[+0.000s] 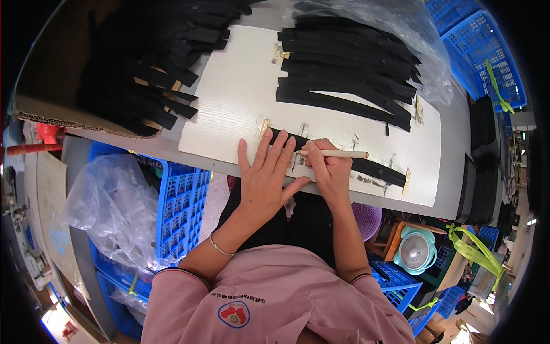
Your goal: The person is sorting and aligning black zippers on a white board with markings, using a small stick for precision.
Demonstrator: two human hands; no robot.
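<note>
A black fabric strip (378, 170) lies across the near part of a white board (226, 114), its ends near two small yellowish stops on the board. My left hand (264, 175) rests flat on the strip's left part with its fingers spread. Closed around a white pencil (348, 153), my right hand (331, 172) is just beside it. The pencil's tip points left, at the strip close to my left fingers; whether it touches cannot be seen. Dark pencil marks show on the board around the strip.
Black strips (344, 60) lie layered on the board's far side. Another heap of strips (172, 34) spills from a cardboard box (74, 117) at left. Blue crates (183, 200) stand below the table's left edge and at far right (487, 51). A small fan (415, 250) sits at lower right.
</note>
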